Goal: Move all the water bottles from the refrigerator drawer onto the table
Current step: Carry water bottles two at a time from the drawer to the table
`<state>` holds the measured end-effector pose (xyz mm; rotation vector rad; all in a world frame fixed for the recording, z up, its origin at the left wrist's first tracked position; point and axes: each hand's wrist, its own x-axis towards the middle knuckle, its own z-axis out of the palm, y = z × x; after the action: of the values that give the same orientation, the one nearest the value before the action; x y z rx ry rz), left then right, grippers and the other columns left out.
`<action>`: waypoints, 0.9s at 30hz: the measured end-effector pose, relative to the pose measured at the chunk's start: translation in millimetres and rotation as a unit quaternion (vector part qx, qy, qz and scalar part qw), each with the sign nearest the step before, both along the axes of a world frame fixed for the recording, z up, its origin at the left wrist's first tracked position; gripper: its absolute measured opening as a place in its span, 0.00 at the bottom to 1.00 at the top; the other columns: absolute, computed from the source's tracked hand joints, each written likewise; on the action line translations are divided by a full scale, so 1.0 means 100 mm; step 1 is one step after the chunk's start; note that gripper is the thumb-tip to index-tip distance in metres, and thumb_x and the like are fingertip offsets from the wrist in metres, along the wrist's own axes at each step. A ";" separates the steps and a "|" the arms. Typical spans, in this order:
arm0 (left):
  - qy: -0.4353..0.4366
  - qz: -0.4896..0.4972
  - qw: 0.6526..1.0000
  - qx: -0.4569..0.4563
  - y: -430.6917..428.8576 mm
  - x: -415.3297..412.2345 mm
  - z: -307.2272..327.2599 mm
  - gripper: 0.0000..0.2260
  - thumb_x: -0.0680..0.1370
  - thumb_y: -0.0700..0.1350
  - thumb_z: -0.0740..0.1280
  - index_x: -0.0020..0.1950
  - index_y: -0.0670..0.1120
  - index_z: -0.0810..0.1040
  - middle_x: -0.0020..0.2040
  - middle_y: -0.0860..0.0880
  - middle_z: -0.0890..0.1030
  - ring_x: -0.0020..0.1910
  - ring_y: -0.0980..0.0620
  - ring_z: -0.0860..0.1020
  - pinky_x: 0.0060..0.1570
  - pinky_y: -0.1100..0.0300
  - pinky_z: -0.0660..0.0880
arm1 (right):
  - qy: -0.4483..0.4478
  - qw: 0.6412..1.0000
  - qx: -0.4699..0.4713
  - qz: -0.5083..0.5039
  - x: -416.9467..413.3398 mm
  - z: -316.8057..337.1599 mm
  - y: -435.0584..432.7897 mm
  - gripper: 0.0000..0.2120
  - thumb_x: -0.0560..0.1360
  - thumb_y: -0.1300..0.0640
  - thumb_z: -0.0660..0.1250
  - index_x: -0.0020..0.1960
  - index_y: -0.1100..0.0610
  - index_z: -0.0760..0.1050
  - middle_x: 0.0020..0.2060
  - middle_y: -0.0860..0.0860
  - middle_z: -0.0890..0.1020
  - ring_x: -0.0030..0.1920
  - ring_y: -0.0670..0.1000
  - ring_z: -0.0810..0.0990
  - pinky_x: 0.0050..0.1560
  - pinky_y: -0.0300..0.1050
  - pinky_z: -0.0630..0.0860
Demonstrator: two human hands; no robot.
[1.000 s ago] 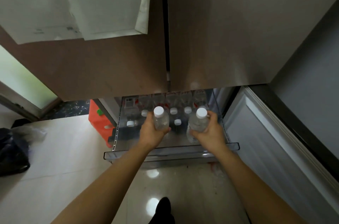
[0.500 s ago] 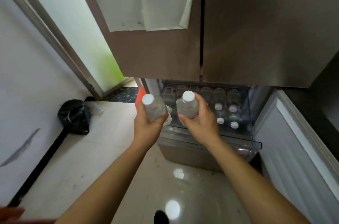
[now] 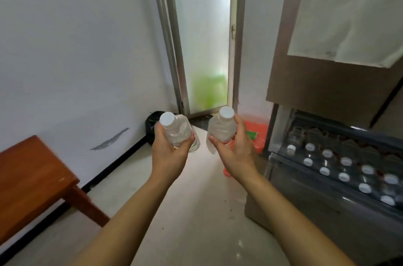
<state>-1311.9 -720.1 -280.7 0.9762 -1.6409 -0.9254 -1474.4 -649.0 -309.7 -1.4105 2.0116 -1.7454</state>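
Left hand (image 3: 169,152) grips clear plastic white-capped bottle (image 3: 177,132); right hand (image 3: 236,152) grips second clear bottle (image 3: 220,129). Brown wooden table (image 3: 28,178) corner left, bare floor (image 3: 196,211) between it and open bottle-filled drawer (image 3: 340,169).

Daylit frosted door (image 3: 205,47); white scuffed wall (image 3: 76,47) left of door, wooden table (image 3: 28,178) farther left, pale glossy floor (image 3: 196,211) before it.

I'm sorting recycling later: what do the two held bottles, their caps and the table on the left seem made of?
The left bottle and right bottle: clear, glossy thin plastic, probably; the background shows through them. Their white caps: opaque plastic, seemingly, fairly matte. The table: reddish-brown wood with a slight sheen, perhaps varnished.
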 end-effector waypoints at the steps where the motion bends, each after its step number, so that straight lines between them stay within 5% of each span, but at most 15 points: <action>1: -0.003 0.018 1.000 0.001 -0.11 0.33 0.01 0.25 0.71 0.47 0.78 0.61 0.58 0.68 0.53 0.62 0.78 0.52 0.65 0.77 0.56 0.53 0.78 | 0.004 1.000 0.000 0.017 0.29 0.02 -0.17 0.36 0.70 0.39 0.73 0.71 0.33 0.56 0.64 0.40 0.74 0.61 0.45 0.75 0.56 0.44 0.76; 5: -0.017 0.082 0.996 -0.003 -0.52 1.62 0.11 0.27 0.71 0.47 0.78 0.63 0.58 0.67 0.54 0.60 0.77 0.54 0.60 0.77 0.54 0.55 0.78 | 0.006 0.996 -0.003 0.087 1.49 0.11 -0.82 0.36 0.71 0.37 0.72 0.73 0.35 0.57 0.66 0.38 0.74 0.61 0.47 0.78 0.59 0.53 0.77; 9: 0.003 0.154 0.988 -0.006 -0.84 2.76 0.15 0.30 0.70 0.46 0.79 0.67 0.53 0.68 0.55 0.60 0.76 0.56 0.61 0.77 0.52 0.64 0.74 | 0.024 0.986 -0.002 0.167 2.57 0.15 -1.40 0.36 0.72 0.35 0.71 0.73 0.34 0.55 0.68 0.37 0.73 0.62 0.47 0.78 0.58 0.50 0.77; 14: 0.020 0.259 0.966 0.005 -1.15 3.93 0.09 0.30 0.70 0.44 0.79 0.67 0.55 0.68 0.55 0.61 0.76 0.53 0.69 0.75 0.49 0.68 0.72 | 0.041 0.964 0.000 0.261 3.67 0.15 -2.11 0.37 0.72 0.34 0.70 0.75 0.37 0.57 0.58 0.24 0.69 0.57 0.35 0.73 0.56 0.41 0.75; 19: 0.004 0.345 0.938 0.018 -1.49 4.82 -0.05 0.30 0.70 0.45 0.78 0.66 0.57 0.67 0.54 0.62 0.76 0.53 0.69 0.75 0.51 0.65 0.73 | 0.039 0.942 0.006 0.333 4.60 0.01 -2.79 0.37 0.72 0.35 0.70 0.75 0.40 0.58 0.63 0.37 0.75 0.59 0.41 0.76 0.56 0.47 0.79; 27: -0.036 0.434 0.900 0.010 -2.50 5.90 0.00 0.29 0.70 0.44 0.79 0.63 0.59 0.67 0.55 0.62 0.77 0.54 0.71 0.75 0.50 0.71 0.70 | 0.004 0.903 0.015 0.429 5.84 -0.11 -4.16 0.36 0.73 0.39 0.71 0.75 0.40 0.57 0.67 0.42 0.75 0.64 0.47 0.76 0.62 0.56 0.78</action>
<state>-722.3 -970.2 -281.0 1.5762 -1.0470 -0.2871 -890.9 -1065.0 -321.0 -1.8726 1.0835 -1.2750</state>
